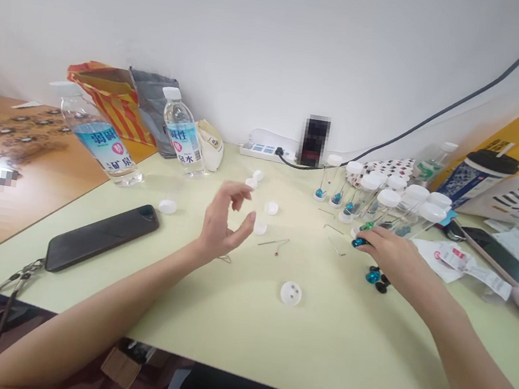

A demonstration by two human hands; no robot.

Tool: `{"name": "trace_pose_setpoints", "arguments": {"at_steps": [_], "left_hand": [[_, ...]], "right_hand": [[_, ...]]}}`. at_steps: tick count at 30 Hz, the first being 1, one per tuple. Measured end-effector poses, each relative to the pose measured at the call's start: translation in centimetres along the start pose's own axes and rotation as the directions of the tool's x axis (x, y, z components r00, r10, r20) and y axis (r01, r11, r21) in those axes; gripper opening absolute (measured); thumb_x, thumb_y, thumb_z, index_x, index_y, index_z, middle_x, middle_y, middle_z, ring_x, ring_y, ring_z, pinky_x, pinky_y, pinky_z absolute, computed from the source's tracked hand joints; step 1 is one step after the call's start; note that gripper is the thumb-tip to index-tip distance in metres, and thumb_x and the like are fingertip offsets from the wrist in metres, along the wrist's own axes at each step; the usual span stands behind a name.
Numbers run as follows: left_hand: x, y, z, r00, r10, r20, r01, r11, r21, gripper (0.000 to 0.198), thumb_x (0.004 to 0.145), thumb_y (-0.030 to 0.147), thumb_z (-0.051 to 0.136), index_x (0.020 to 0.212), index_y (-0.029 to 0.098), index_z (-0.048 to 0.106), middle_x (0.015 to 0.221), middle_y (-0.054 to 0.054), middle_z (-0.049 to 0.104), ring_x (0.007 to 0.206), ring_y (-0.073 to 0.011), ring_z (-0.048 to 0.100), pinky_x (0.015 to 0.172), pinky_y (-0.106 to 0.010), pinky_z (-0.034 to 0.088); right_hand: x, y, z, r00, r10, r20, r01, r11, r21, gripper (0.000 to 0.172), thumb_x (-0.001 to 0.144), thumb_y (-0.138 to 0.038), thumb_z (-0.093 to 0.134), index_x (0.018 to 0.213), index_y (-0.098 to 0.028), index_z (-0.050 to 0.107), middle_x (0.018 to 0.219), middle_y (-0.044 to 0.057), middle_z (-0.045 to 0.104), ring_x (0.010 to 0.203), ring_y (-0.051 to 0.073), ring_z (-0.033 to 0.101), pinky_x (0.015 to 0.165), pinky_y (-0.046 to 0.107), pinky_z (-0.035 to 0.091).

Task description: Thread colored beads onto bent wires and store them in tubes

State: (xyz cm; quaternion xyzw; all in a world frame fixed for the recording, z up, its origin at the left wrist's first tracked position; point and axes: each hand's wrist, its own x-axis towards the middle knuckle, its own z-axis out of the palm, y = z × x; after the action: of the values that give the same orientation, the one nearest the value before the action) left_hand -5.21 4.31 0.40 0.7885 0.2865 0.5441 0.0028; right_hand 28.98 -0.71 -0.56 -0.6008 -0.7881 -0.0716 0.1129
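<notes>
- My left hand [225, 222] hovers above the table [236, 347], fingers loosely curled and spread, grasping nothing.
- Small white caps [271, 208] lie just beyond it, with thin metal pins [274, 243] beside it.
- My right hand [390, 253] rests on the table, fingertips pinched on a blue bead [358, 242].
- More loose beads [373, 276] lie just under that wrist.
- Capped clear tubes [387, 204] stand right behind the bead.
- A white disc [291, 293] lies between my forearms; a black phone [101, 237] is far left.
</notes>
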Motion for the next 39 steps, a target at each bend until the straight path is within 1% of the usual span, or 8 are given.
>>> {"name": "trace_pose_setpoints", "arguments": {"at_steps": [2, 5, 9, 14, 21, 28, 34, 39], "left_hand": [[-0.2, 0.4, 0.2, 0.972, 0.157, 0.176, -0.161, 0.987, 0.011, 0.026, 0.082, 0.015, 0.052, 0.106, 0.021, 0.046, 0.079, -0.001, 0.056, 0.061, -0.0114, 0.048, 0.058, -0.026, 0.043], [-0.7, 1.5, 0.8, 0.797, 0.388, 0.464, -0.445, 0.895, 0.016, 0.008, 0.087, 0.014, 0.048, 0.09, 0.021, 0.053, 0.066, 0.0, 0.058, 0.058, -0.012, 0.052, 0.055, -0.026, 0.04], [-0.9, 2.6, 1.5, 0.685, 0.422, 0.594, -0.545, 0.838, 0.034, 0.017, 0.091, 0.017, 0.045, 0.078, 0.019, 0.055, 0.059, 0.0, 0.055, 0.055, -0.0127, 0.051, 0.053, -0.027, 0.037], [-0.3, 1.2, 0.9, 0.707, 0.356, 0.612, -0.508, 0.857, 0.088, 0.02, 0.093, 0.022, 0.043, 0.08, 0.018, 0.059, 0.061, -0.001, 0.058, 0.057, -0.0127, 0.053, 0.054, -0.026, 0.037], [0.7, -1.8, -0.8, 0.842, 0.109, 0.528, -0.262, 0.939, 0.224, 0.024, 0.093, 0.032, 0.044, 0.08, 0.02, 0.061, 0.061, 0.001, 0.062, 0.049, -0.0081, 0.052, 0.048, -0.023, 0.03], [0.6, -0.8, -0.6, 0.691, 0.157, 0.705, -0.394, 0.9, 0.186, 0.027, 0.095, 0.03, 0.04, 0.086, 0.02, 0.062, 0.071, -0.001, 0.063, 0.05, -0.0092, 0.051, 0.048, -0.026, 0.027], [0.1, 0.0, -0.1, 0.594, 0.194, 0.78, -0.501, 0.849, 0.171, 0.031, 0.097, 0.028, 0.036, 0.079, 0.018, 0.059, 0.063, -0.001, 0.058, 0.047, -0.0099, 0.047, 0.046, -0.027, 0.023], [0.5, -1.0, -0.6, 0.765, 0.144, 0.628, -0.397, 0.873, 0.284, 0.023, 0.095, 0.032, 0.041, 0.095, 0.02, 0.06, 0.066, -0.001, 0.065, 0.051, -0.0106, 0.054, 0.048, -0.024, 0.027]], "right_hand": [[0.1, -1.1, -0.1, 0.993, -0.106, 0.058, 0.103, 0.994, 0.046, 0.024, 0.095, -0.029, 0.041, 0.1, -0.021, 0.063, 0.1, 0.008, 0.063, 0.076, 0.019, 0.062, 0.062, 0.029, 0.041], [0.0, -2.8, 0.3, 0.959, -0.242, 0.144, 0.223, 0.965, 0.139, 0.023, 0.095, -0.027, 0.041, 0.098, -0.021, 0.063, 0.094, 0.007, 0.062, 0.075, 0.018, 0.062, 0.063, 0.028, 0.042], [-0.3, -3.7, 0.6, 0.95, -0.242, 0.198, 0.235, 0.97, 0.062, 0.019, 0.092, -0.025, 0.046, 0.092, -0.021, 0.064, 0.092, 0.006, 0.058, 0.063, 0.015, 0.058, 0.056, 0.028, 0.039], [-0.5, -4.5, -0.8, 0.966, -0.225, 0.127, 0.221, 0.974, 0.046, 0.022, 0.094, -0.029, 0.044, 0.098, -0.022, 0.065, 0.11, 0.007, 0.056, 0.065, 0.013, 0.058, 0.058, 0.029, 0.041], [-0.8, -7.6, 0.6, 0.911, -0.392, 0.127, 0.382, 0.919, 0.095, 0.024, 0.095, -0.024, 0.041, 0.106, -0.021, 0.063, 0.098, 0.008, 0.062, 0.084, 0.021, 0.06, 0.065, 0.032, 0.046], [-0.4, -5.4, -0.4, 0.978, -0.2, -0.064, 0.205, 0.975, 0.081, 0.035, 0.098, -0.03, 0.034, 0.113, -0.016, 0.062, 0.104, 0.012, 0.066, 0.094, 0.024, 0.062, 0.077, 0.036, 0.048], [0.2, -2.2, -0.1, 0.995, 0.102, 0.001, -0.102, 0.995, 0.003, 0.034, 0.096, -0.026, 0.033, 0.101, -0.018, 0.066, 0.101, 0.01, 0.068, 0.087, 0.024, 0.064, 0.067, 0.034, 0.046], [0.6, -2.0, 1.7, 0.995, 0.047, 0.091, -0.059, 0.989, 0.136, 0.032, 0.093, -0.02, 0.034, 0.106, -0.017, 0.063, 0.107, 0.009, 0.065, 0.091, 0.023, 0.062, 0.072, 0.033, 0.046]]}}
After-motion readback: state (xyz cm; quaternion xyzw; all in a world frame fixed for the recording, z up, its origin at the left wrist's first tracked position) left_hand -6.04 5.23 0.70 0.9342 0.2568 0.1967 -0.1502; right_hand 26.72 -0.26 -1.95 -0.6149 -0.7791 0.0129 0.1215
